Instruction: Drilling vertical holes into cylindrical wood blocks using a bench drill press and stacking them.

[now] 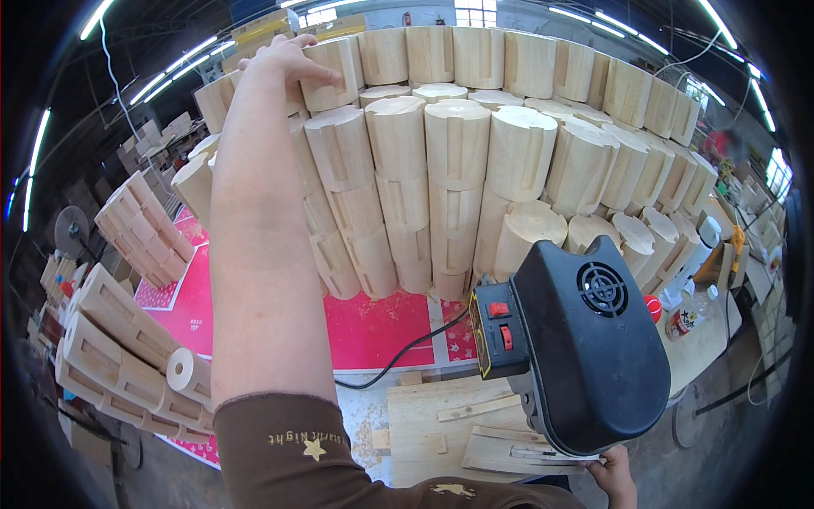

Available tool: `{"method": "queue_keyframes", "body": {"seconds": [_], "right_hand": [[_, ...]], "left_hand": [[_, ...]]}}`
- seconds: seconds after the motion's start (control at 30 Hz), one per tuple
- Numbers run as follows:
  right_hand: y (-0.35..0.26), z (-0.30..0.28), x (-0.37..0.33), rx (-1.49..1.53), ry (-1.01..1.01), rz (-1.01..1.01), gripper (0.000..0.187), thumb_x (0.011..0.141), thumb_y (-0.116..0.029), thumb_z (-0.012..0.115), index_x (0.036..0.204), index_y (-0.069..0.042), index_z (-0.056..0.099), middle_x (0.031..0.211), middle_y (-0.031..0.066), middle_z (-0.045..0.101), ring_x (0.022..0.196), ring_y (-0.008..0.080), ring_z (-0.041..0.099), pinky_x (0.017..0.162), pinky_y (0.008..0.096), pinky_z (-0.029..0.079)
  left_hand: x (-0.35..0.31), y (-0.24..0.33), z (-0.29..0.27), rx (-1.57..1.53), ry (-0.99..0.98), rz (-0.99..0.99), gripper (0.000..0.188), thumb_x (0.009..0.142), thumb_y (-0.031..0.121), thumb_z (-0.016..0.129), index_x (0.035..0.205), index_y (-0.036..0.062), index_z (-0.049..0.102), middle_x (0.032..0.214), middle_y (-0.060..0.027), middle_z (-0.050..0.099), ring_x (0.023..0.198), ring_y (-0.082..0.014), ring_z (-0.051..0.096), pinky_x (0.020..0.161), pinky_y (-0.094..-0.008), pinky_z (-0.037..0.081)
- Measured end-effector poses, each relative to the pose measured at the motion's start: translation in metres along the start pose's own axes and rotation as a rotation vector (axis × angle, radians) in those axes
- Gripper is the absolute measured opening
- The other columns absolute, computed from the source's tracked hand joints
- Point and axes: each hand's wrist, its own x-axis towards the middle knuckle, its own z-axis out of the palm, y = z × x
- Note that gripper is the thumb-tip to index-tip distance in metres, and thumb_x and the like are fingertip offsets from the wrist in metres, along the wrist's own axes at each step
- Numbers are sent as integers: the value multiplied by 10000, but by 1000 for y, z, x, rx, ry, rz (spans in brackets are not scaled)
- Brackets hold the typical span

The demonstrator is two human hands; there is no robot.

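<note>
My left arm reaches up to the top row of a tall stack of pale wooden cylinders (458,144), each with a slot or notch cut in its side. My left hand (292,61) is closed around the upper-left wooden cylinder (333,76), thumb across its front and fingers over its top. Low on the right, my right hand (614,477) is closed at the edge of the worktop, beneath a black machine housing (593,339) with a round vent. What its fingers grip is mostly hidden. Two red switches (500,322) sit on the machine's box.
More slotted cylinders (127,365) lie stacked at left, near another upright group (144,229). Pink printed sheeting (373,327) covers the table under the stack. A black cable (398,360) runs from the machine. A plastic bottle (691,314) stands at right.
</note>
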Motion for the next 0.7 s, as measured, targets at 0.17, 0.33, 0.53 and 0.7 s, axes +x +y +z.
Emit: {"method": "queue_keyframes", "body": {"seconds": [0.17, 0.33, 0.53, 0.7], "right_hand": [[-7, 7, 2, 29, 96, -31, 265, 663, 18, 723, 914, -59, 694, 992, 71, 675, 941, 219, 627, 839, 338, 458], [28, 20, -11, 15, 218, 60, 239, 690, 34, 682, 916, -41, 690, 981, 74, 671, 964, 217, 617, 862, 351, 449], [0, 14, -2, -33, 196, -48, 213, 674, 34, 690, 869, -52, 694, 941, 61, 675, 907, 200, 629, 807, 334, 464], [-3, 9, 0, -12, 103, -34, 256, 676, -8, 678, 929, -42, 672, 983, 118, 668, 965, 285, 630, 833, 363, 461]], "left_hand": [[12, 9, 8, -53, 28, -127, 1057, 531, 720, 697, 1384, 163, 414, 1410, -207, 337, 1322, -413, 288, 1049, -631, 168], [6, 21, 10, 27, 91, -149, 1044, 507, 683, 745, 1305, 61, 489, 1310, -231, 447, 1295, -395, 338, 1033, -586, 227], [11, 12, -6, 25, 1, -94, 931, 521, 538, 800, 1268, 50, 532, 1289, -223, 475, 1262, -372, 369, 1014, -555, 270], [8, 16, 4, -13, 8, -118, 841, 558, 418, 815, 1276, 79, 537, 1372, -201, 395, 1280, -384, 302, 1025, -482, 311]]}}
